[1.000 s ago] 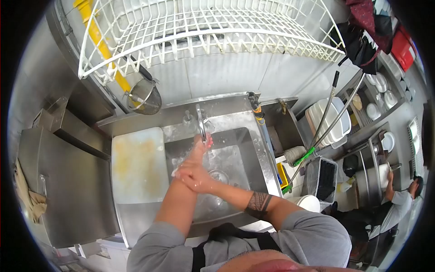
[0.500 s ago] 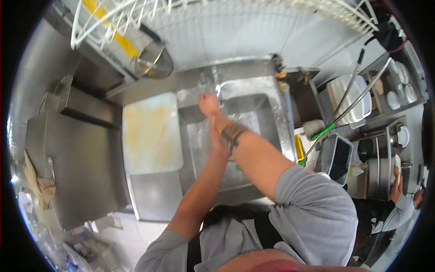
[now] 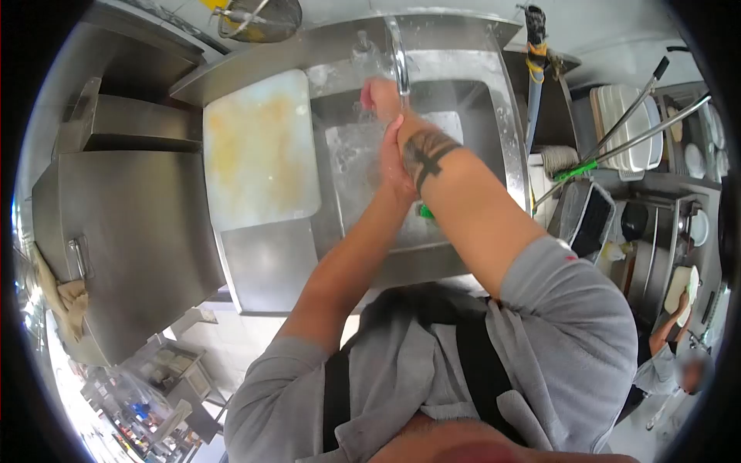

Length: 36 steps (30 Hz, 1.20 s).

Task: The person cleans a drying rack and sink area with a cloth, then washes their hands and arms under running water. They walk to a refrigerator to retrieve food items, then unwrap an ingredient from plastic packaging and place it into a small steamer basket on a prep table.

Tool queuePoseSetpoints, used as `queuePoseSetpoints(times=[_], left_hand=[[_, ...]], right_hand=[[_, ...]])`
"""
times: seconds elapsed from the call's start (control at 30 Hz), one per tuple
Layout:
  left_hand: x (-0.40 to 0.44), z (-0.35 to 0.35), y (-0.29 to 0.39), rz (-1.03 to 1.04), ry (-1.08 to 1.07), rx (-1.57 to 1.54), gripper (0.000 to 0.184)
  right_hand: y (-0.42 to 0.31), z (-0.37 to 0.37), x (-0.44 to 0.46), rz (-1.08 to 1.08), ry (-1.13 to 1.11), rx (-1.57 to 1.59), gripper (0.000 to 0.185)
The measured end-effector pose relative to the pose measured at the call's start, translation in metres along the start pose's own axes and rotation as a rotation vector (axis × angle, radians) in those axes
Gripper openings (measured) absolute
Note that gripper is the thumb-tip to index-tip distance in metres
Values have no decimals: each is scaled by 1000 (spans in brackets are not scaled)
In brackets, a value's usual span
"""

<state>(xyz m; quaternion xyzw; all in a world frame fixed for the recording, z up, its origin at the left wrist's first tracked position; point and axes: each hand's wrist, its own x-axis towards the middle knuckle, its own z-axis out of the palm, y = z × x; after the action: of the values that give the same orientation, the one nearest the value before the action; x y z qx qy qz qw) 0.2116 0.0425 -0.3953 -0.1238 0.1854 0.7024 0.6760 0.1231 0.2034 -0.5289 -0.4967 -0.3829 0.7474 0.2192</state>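
Note:
My right hand (image 3: 378, 96) is closed in a loose fist beside the running metal faucet (image 3: 398, 58), over the sink (image 3: 494, 139). No object shows in it. My left hand (image 3: 395, 166) is wrapped round my right forearm (image 3: 421, 135), just below the wrist and beside the dark tattoo. Both arms look wet. A small green thing (image 3: 425, 211) sits in the basin, partly hidden by my right arm. Behind my right hand, a clear bottle (image 3: 365, 48) stands on the sink's back ledge.
A stained white cutting board (image 3: 258, 154) lies on the left drainboard. At left stands a steel cabinet (image 3: 143, 247). Green-collared metal poles (image 3: 579, 168) lean on the right near white tubs (image 3: 629, 131). A co-worker (image 3: 664, 363) holds a pale board at far right.
My view has tilted down, so the sink and faucet show more fully and the wire rack above has left the view. My left hand still grips my right forearm.

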Motion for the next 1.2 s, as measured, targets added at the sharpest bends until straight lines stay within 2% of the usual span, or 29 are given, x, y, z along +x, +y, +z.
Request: queuePoseSetpoints(times=[0.07, 0.1, 0.17, 0.2, 0.27, 0.3, 0.33, 0.37, 0.4, 0.43, 0.47, 0.53, 0.6, 0.63, 0.7, 0.73, 0.77, 0.83, 0.87, 0.93, 1.0, 1.03, 1.1, 1.13, 1.2], left_hand=[[-21, 14, -24, -101, -113, -278, 53], [-35, 30, -27, -98, -117, -265, 53], [-62, 56, -32, -44, -38, -325, 55], [-56, 46, -28, -40, -31, -329, 55], [-19, 6, -10, 10, 35, 10, 49], [8, -17, 2, 60, 39, 105, 47], [37, -39, 15, 110, 48, 198, 45], [66, -54, 33, 82, -22, 120, 45], [90, -66, 49, 54, -92, 42, 45], [110, -73, 60, 58, -95, 32, 45], [130, -80, 69, 35, -202, 35, 45], [160, -92, 75, -13, -409, 39, 45], [165, -112, 54, -91, -591, 36, 46], [153, -109, 37, -113, -568, 18, 46], [120, -44, 25, -140, -40, 71, 47], [105, -20, 21, -143, 220, 105, 47], [92, -12, 14, -142, 226, 112, 47], [60, 0, -9, 86, 317, 214, 46], [38, 14, -14, 194, 436, 392, 50], [1, 23, -19, 144, 405, 324, 55], [-21, 24, -15, 106, 284, 479, 61], [-33, 29, -21, 126, 286, 474, 61], [-48, 43, -31, 387, 428, 825, 65], [-47, 43, -22, 400, 433, 813, 65], [-40, 40, -4, 314, 324, 597, 70]], right_hand=[[1, -3, -3, -53, -9, 353, 25], [-6, -5, 2, -61, -17, 362, 25], [-5, -10, 7, 297, -82, 875, 31], [0, -7, 8, 306, -81, 874, 31], [5, -2, 14, 261, 60, 1100, 36], [1, -2, 9, 259, 57, 1091, 36], [-2, -2, -5, 123, 126, 896, 37], [-2, -3, -21, -7, 191, 697, 38], [-1, -7, -38, -3, 191, 687, 38], [-3, -16, -53, -289, 217, 172, 36], [-9, -22, -63, -559, 228, -355, 35], [-36, -26, -77, -560, 178, -455, 34], [-57, -36, -101, -533, 98, -617, 34], [-61, -45, -113, -507, 59, -694, 34], [-69, -55, -122, -491, -34, -833, 33], [-63, -65, -99, -647, -214, -790, 33], [-48, -61, -69, -646, -215, -781, 33], [-16, -38, -26, -79, -465, -469, 38], [-28, -29, -43, -79, -547, -628, 35], [-14, -13, -34, -71, -583, -769, 33], [-4, -1, -15, -98, -661, -1133, 29], [-3, 5, -13, -108, -677, -1142, 29], [-5, 15, -11, 54, -656, -1470, 23], [1, 18, 2, 50, -667, -1484, 23], [23, 16, 38, 72, -632, -1534, 21]])
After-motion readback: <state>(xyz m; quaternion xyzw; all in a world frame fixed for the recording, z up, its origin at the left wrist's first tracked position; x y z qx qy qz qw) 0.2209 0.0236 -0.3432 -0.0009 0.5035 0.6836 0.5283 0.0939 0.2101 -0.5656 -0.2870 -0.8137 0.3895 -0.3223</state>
